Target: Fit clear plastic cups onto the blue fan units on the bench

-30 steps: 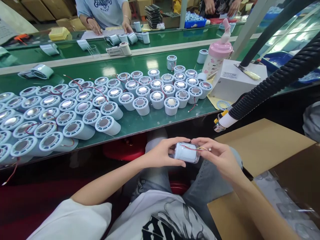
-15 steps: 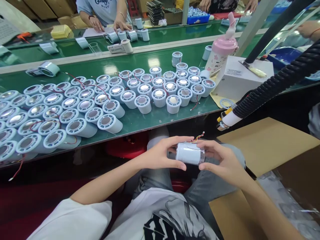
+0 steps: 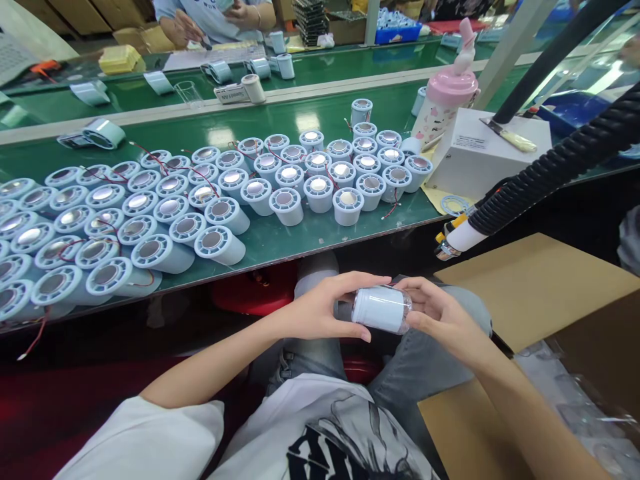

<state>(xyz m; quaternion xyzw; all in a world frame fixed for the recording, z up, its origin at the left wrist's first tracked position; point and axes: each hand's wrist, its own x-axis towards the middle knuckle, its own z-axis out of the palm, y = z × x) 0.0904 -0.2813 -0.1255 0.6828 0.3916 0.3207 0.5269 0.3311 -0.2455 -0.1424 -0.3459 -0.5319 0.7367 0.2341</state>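
Left hand (image 3: 327, 307) grips pale-blue cylinder (image 3: 380, 308); right hand (image 3: 440, 321) loosely holds its clear end (image 3: 406, 311) — probably light, stiff, slick; could crack — best held round the middle.

The clear cover (image 3: 405, 310) looks glossy plastic, the bench (image 3: 273, 239) shiny, the carton (image 3: 537, 287) matt cardboard.

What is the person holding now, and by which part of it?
A pale blue cylinder in clear plastic: the left hand grips around its left end; the right hand touches its transparent right end.
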